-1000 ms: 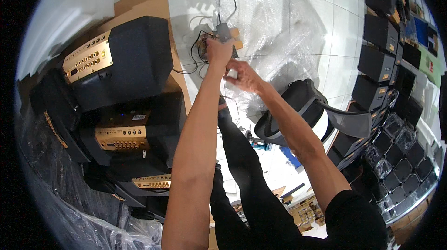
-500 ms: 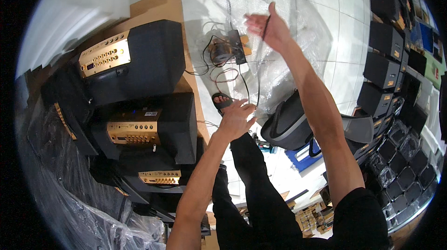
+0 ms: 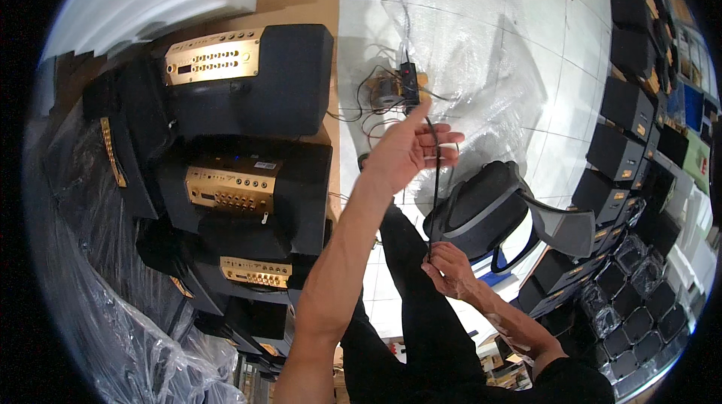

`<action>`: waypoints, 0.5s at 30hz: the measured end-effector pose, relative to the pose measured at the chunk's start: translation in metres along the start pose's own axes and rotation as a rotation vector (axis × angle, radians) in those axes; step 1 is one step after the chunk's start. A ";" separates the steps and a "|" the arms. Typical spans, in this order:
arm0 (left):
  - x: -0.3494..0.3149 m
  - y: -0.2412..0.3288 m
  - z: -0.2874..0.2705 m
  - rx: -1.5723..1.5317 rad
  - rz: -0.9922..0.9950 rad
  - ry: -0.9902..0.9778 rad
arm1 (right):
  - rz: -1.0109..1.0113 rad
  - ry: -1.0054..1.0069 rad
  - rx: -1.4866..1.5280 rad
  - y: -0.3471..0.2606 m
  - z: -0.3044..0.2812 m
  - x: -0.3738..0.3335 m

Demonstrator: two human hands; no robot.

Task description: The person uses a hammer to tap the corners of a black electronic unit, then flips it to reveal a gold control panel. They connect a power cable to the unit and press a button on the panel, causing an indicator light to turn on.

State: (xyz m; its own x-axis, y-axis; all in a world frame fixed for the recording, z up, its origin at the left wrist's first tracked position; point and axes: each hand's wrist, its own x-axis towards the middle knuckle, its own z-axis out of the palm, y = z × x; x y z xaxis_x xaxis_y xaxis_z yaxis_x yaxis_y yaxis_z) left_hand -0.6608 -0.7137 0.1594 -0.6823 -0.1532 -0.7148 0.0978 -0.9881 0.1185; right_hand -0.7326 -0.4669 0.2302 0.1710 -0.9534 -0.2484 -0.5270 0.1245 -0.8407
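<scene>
A black cable (image 3: 435, 201) stretches between my two hands. My right hand (image 3: 449, 268), near my right thigh, pinches one part of it between thumb and fingers. Farther out, my left hand (image 3: 410, 152) is open, its fingers stretched and thumb raised, with the cable lying across the fingers. Just beyond the left hand, on the floor, is a black power strip (image 3: 409, 84). Beside the strip sits a dark coil of wire (image 3: 386, 91) with thin leads tangled around it.
Black speakers with gold control panels (image 3: 214, 58) stand on cardboard (image 3: 301, 1) to the left. Bubble wrap (image 3: 489, 65) covers tiled floor ahead. A black mesh chair (image 3: 481, 197) is close on my right. Stacked black speaker boxes (image 3: 620, 129) line the far right.
My right hand has drawn back from far out toward my body and closed on the cable. My left hand has reached forward and right, under the cable. The view has shifted slightly.
</scene>
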 end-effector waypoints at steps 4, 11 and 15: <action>-0.046 -0.033 0.024 0.271 0.148 0.241 | 0.469 -0.222 0.495 0.038 0.007 -0.022; -0.153 -0.137 0.033 0.675 0.345 -0.035 | 0.538 0.148 2.013 0.120 -0.045 0.087; -0.190 -0.204 0.003 0.884 0.466 0.009 | 0.483 0.096 1.610 0.090 -0.091 0.160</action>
State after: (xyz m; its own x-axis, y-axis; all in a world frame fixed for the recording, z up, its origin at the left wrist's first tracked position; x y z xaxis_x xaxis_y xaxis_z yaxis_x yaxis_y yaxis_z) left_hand -0.5533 -0.4833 0.2735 -0.7073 -0.5269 -0.4712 -0.2225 -0.4668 0.8559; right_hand -0.8284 -0.6334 0.1585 0.1793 -0.7511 -0.6353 0.8251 0.4665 -0.3187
